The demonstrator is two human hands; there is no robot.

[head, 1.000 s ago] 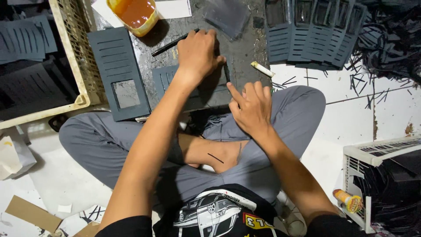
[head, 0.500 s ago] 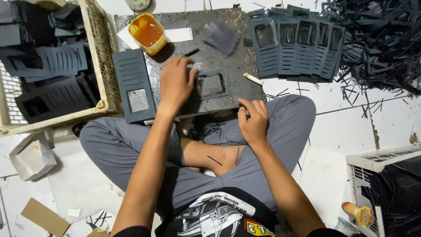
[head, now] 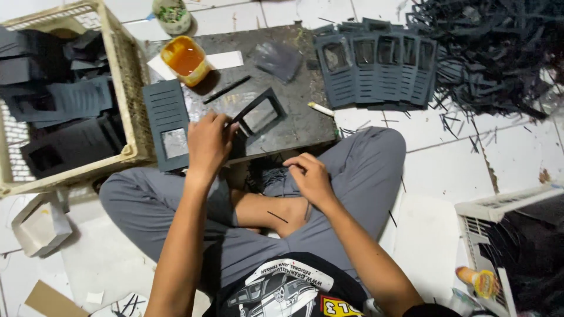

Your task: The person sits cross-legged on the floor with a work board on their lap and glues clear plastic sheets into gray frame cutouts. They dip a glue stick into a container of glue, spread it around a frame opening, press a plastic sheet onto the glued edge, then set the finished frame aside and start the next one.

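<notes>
The fingers of the left hand (head: 207, 144) are closed on the lower left corner of a dark frame piece (head: 257, 114), a flat rectangle with a window cut out of its middle. The piece lies tilted on the dark work board (head: 294, 126), near the middle of it, and the hand seems to lift its near corner a little, though the view is not clear enough to be sure.

The right hand (head: 310, 179) is at the near edge of the board, above the person's crossed legs. Its fingers are curled together; I cannot tell if they hold something small.

Just left of the left hand lies a dark slotted panel (head: 167, 124) with a small window, partly over the edge of the board. Behind it stands a small tub of orange glue (head: 184, 58), and a thin dark stick (head: 226, 89) lies beside the tub. A short white stick (head: 321, 108) lies at the right side of the board.

At the far right corner of the board a row of slotted panels (head: 376, 67) overlaps like tiles. Right of them, on the tiled floor, is a heap of dark offcuts (head: 499, 56). On the left stands a cream plastic crate (head: 132, 105) with more dark pieces inside.
</notes>
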